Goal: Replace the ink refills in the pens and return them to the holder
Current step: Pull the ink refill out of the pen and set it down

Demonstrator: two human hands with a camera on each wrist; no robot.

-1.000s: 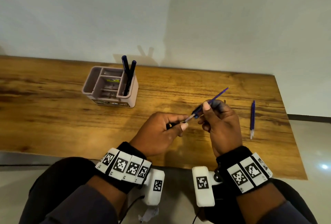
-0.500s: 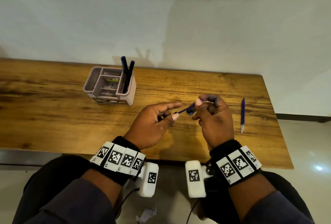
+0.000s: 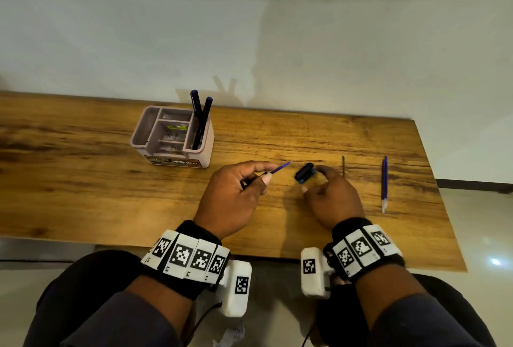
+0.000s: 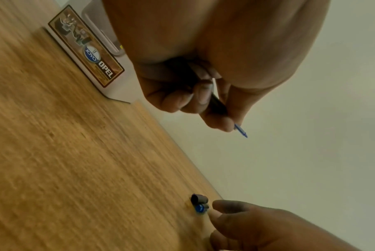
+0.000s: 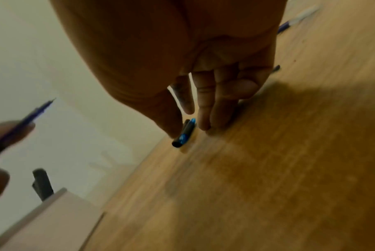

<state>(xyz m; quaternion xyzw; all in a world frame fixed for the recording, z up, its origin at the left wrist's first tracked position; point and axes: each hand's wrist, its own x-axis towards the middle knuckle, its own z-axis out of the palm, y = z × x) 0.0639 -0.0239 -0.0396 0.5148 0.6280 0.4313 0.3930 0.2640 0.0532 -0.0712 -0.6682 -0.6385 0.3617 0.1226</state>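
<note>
Separated since half a second ago: left hand [image 3: 230, 196] pinches the slim pen barrel [image 3: 279, 169], blue refill tip pointing up-right, while right hand [image 3: 331, 196], fingers loosely spread and empty, hovers just beside the stubby black-and-blue cap [image 3: 304, 172] lying on the grained wooden table [image 3: 83, 180].

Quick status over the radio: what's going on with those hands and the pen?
Left hand grips pen, refill tip exposed. Right hand open beside cap on table. Spare refill lies right. Nothing blocking.
</note>
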